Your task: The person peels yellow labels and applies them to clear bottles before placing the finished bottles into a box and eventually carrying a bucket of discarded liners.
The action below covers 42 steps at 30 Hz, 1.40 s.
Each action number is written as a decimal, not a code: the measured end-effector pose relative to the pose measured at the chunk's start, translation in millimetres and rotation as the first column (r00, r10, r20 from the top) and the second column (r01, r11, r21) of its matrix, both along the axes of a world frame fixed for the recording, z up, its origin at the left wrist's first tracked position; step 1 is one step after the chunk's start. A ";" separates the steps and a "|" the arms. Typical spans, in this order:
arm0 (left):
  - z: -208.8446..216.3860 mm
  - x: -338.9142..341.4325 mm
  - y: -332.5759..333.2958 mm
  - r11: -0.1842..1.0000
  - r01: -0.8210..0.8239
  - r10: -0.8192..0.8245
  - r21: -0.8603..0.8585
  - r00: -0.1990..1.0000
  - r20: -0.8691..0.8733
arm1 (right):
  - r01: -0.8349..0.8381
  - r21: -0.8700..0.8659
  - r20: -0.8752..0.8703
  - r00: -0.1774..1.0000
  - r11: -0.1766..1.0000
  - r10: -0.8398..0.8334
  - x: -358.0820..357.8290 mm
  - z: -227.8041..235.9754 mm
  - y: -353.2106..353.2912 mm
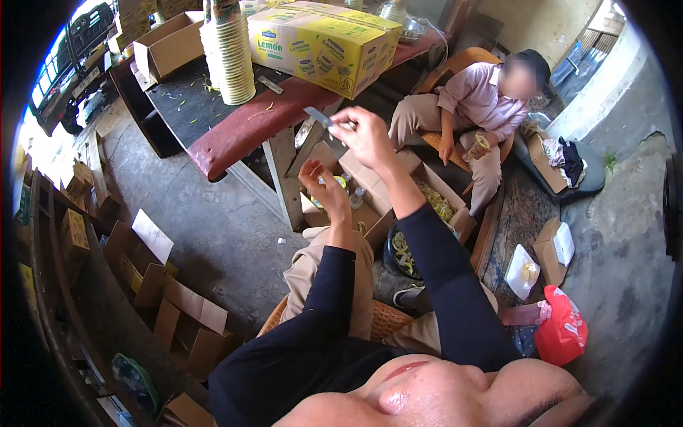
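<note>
My right hand [366,139] is raised near the table's padded edge, its fingers pinching a small knife [318,117]. The flat grey blade points up and left; its handle is mostly hidden in my fingers. Lower and to the left, my left hand [327,191] is held up with its fingers loosely bent and apart, and nothing shows in it. Behind that hand is an open cardboard box [366,213] with clear plastic cups, some with yellow-green print. Beside it, another carton [464,222] contains yellow-green strips or scraps.
A table [245,135] with a red padded edge bears a tall stack of cups [231,64] and a yellow carton [324,46]. A seated person [480,99] holds a cup at right. A dark bucket [400,252] stands by my legs; open boxes [188,313] lie left.
</note>
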<state>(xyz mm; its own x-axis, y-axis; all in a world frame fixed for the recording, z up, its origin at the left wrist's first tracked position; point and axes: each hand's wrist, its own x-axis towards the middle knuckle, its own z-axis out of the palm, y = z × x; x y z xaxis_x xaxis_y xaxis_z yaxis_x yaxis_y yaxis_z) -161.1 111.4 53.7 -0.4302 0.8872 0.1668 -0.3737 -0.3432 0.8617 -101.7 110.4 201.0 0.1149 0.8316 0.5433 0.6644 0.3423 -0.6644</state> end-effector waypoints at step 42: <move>-53.6 138.5 -14.9 0.632 0.751 -0.576 -0.190 0.292 -0.763 | 0.605 -0.656 0.206 0.719 0.452 -0.664 241.5 -224.7 -292.7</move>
